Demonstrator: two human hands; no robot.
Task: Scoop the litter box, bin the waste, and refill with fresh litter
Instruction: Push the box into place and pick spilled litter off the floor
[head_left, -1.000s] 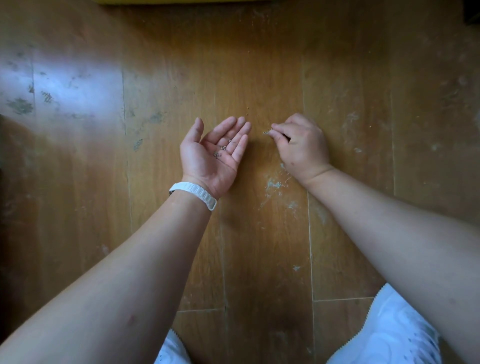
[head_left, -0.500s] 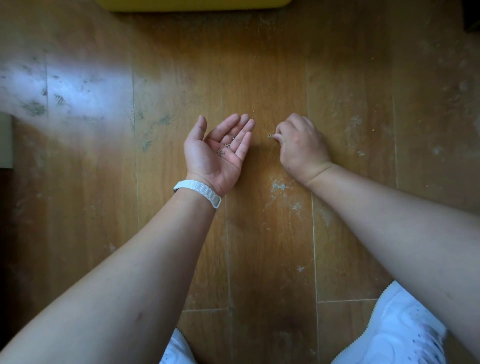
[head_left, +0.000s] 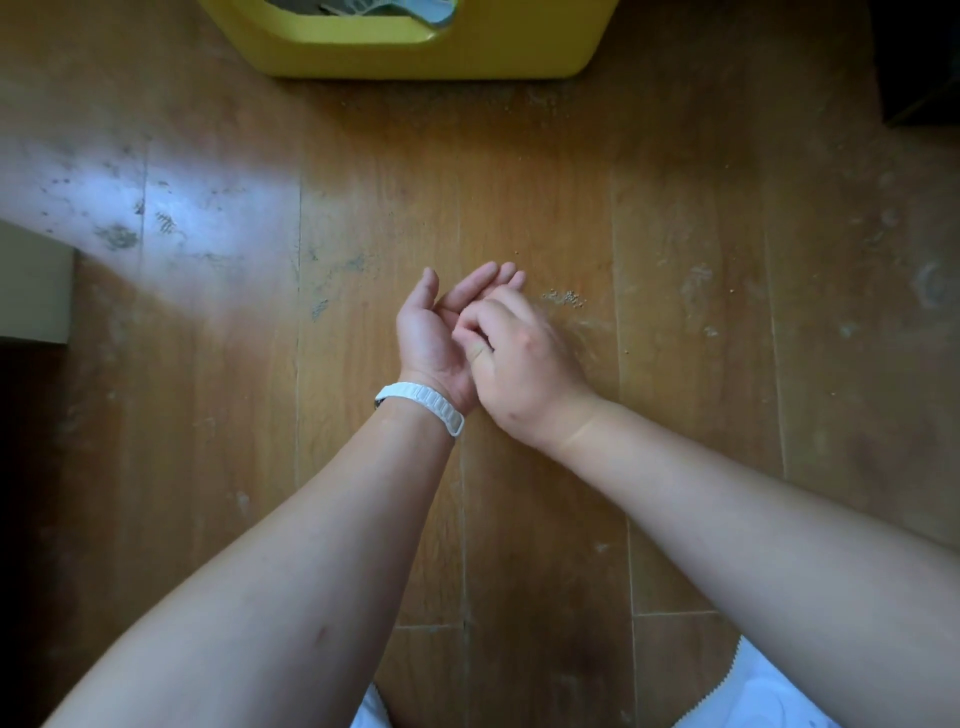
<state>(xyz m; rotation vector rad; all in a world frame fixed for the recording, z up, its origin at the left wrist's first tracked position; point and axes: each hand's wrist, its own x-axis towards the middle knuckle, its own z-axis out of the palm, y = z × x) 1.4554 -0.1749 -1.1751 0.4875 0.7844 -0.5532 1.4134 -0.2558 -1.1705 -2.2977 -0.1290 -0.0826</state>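
In the head view, the left hand (head_left: 431, 338) is held palm up over the middle of the wooden floor (head_left: 675, 208), its fingers loosely spread and slightly cupped. A white wristband (head_left: 421, 405) circles the left wrist. The right hand (head_left: 524, 374) lies knuckles up across the left palm, its fingertips (head_left: 470, 325) bunched together and pressed down into that palm. Whether this pinching grip has hold of anything cannot be told, since the fingertips hide what lies beneath them; nor can it be seen whether the open left palm carries anything.

Just beside the right hand, toward the right edge of the floor, a small cluster of pale litter grains (head_left: 566, 298) lies on a plank, with a few stray grains scattered farther out. The yellow litter box (head_left: 415, 52) stands at the far edge of the floor, well apart from the hands, cut off by the top of the frame. White clothing (head_left: 753, 691) shows at the near edge.
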